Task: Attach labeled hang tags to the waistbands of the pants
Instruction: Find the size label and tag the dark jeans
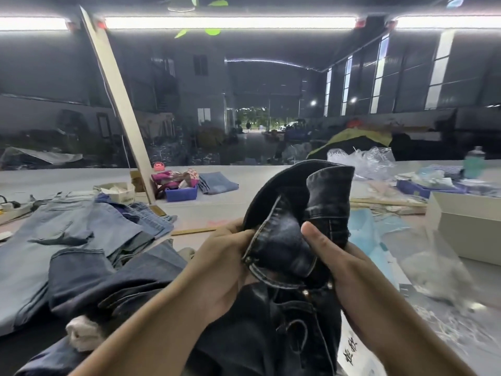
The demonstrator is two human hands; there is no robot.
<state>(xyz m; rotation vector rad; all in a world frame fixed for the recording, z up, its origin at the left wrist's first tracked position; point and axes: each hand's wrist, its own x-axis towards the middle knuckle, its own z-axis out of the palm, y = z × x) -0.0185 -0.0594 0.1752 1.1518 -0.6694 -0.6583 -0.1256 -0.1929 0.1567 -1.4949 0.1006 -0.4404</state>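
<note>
A pair of dark washed jeans (292, 240) is lifted in front of me, its waistband folded over and bunched up. My left hand (225, 259) pinches the stitched waistband edge at the left. My right hand (333, 261) grips the denim from the right, thumb pressed on the front of the fabric. The rest of the jeans hangs down between my forearms. No hang tag shows in either hand.
Light blue jeans (54, 240) and darker jeans (108, 278) lie piled at the left. A slanted wooden post (119, 104) stands behind them, with a blue bin (181, 193) and folded jeans (217, 183) beyond. Plastic bags (363, 158), a white box (469, 226), a bottle (474, 162) sit right.
</note>
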